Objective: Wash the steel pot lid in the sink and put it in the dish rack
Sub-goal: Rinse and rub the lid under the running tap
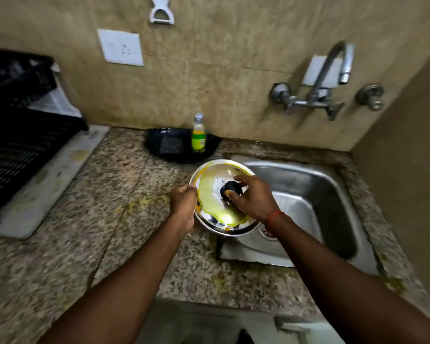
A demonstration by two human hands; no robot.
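The steel pot lid (212, 192) is round, shiny and smeared with yellow residue, with a black knob in its middle. It is held over the left edge of the steel sink (315, 194), partly above the counter. My left hand (183, 202) grips the lid's left rim. My right hand (252, 197) holds the black knob from the right. The black dish rack (18, 135) stands at the far left on a pale mat.
A wall tap (333, 78) with two valves hangs above the sink, no water running. A black tray (181, 145) behind the lid holds a scrub pad and a green-labelled soap bottle (198, 135). Yellow stains mark the speckled granite counter (109, 219).
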